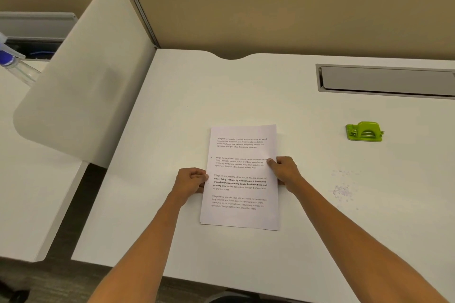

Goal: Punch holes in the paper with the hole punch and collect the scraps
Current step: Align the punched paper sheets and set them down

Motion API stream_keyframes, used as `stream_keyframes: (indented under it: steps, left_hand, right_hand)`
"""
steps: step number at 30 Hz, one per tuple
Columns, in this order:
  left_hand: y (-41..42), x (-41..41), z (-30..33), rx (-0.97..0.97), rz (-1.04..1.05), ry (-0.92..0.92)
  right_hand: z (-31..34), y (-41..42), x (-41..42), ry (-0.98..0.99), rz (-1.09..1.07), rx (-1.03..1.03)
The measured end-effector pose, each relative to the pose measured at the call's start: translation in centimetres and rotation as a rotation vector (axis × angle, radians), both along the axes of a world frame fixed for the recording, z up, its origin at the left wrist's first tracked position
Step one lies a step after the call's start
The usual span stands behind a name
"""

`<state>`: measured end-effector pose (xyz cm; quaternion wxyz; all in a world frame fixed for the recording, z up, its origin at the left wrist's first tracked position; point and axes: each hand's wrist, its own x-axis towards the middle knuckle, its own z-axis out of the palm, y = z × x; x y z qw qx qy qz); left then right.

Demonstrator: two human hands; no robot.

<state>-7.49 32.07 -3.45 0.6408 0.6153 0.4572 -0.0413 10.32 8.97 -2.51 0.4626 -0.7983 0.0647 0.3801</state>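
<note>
White desk (172, 204) is bearing the paper (240, 177) at its middle. Both forearms are reaching forward: the left hand (190, 181) is pinching its left edge, the right hand (283, 171) its right. Scraps (342, 190) are lying rightward; farther off, the hole punch (365, 131) is sitting untouched.

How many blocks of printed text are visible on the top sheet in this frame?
4, stacked down the paper: one near the far edge, one level with the right hand, one partly bold beside the left hand, one nearest the person. Sheets underneath may hide more.
</note>
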Motion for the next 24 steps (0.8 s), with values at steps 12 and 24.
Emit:
stream_keyframes:
  steps: [12,24]
  left_hand:
    - [-0.3,-0.2,-0.1,-0.051,-0.001,-0.019]
    - [-0.5,0.8,0.5,-0.108,-0.006,-0.028]
  right_hand:
    - [-0.2,-0.2,0.4,0.008,0.028,0.004]
    - [-0.2,-0.9,1.3,0.071,0.083,0.044]
